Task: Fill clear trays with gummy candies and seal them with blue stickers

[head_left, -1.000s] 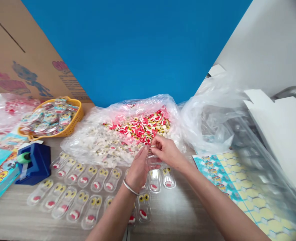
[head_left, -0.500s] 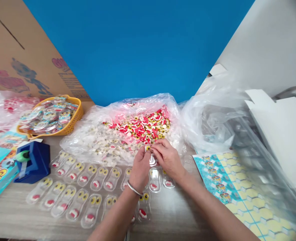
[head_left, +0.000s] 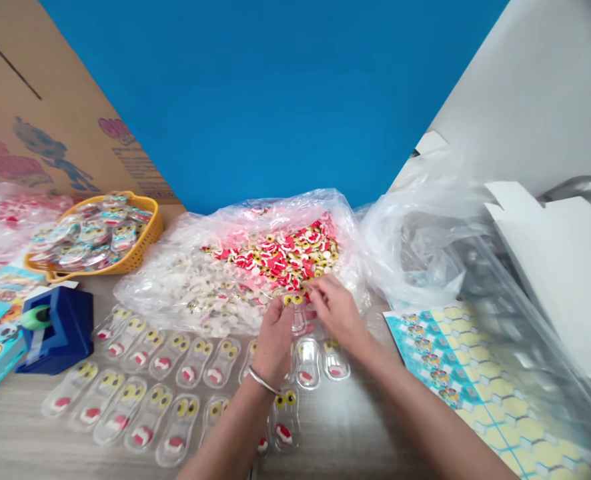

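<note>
My left hand [head_left: 274, 340], a silver bangle at its wrist, holds a clear plastic shell [head_left: 299, 317] with two yellow eye pieces at its top. My right hand [head_left: 333, 310] is just right of the shell, thumb and fingers pinched together by the edge of the loose pieces; whatever lies between the fingertips is too small to make out. Behind both hands a clear bag [head_left: 175, 260] spreads around a heap of red-and-white mouth pieces and yellow eye pieces [head_left: 280, 257]. Rows of clear shells [head_left: 178, 437] lie in front, most with eyes and a mouth.
A yellow basket [head_left: 151, 230] of packed items and a blue tape dispenser [head_left: 78, 330] stand left. Printed card sheets [head_left: 440, 353], plastic bags [head_left: 415, 247] and white card [head_left: 565, 247] lie right. A blue panel [head_left: 275, 100] rises behind.
My right hand has drawn slightly away from the shell in my left hand. The shell now shows two yellow eye pieces in plain view. The camera view has shifted slightly.
</note>
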A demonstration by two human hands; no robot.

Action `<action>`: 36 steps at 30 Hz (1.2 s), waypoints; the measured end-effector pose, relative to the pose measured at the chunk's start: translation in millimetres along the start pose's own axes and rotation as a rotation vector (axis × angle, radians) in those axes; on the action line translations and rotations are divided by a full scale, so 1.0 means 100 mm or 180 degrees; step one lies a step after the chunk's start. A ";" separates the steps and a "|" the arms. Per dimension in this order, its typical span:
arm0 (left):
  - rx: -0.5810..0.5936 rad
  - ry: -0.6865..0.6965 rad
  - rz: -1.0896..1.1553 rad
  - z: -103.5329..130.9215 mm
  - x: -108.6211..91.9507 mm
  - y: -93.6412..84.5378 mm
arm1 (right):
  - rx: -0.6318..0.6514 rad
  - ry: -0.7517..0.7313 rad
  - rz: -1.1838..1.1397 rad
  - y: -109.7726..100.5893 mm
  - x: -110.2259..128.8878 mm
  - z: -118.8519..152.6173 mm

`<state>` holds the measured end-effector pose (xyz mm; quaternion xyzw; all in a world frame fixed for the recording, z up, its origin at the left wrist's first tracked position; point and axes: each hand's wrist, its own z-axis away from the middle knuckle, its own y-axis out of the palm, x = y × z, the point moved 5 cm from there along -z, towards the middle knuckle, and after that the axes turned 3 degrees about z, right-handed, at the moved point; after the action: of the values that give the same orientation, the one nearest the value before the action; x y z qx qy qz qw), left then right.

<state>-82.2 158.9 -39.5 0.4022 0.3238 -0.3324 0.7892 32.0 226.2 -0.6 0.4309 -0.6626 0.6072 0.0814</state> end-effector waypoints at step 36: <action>0.0526 -0.0598 0.0575 0.22 -0.01 0.24 | 0.0582 0.0499 -0.1094 -0.43 -0.06 0.02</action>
<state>-58.3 151.2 -17.9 0.4603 0.1827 -0.3218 0.8070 65.4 232.1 27.1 0.4946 -0.5131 0.6737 0.1957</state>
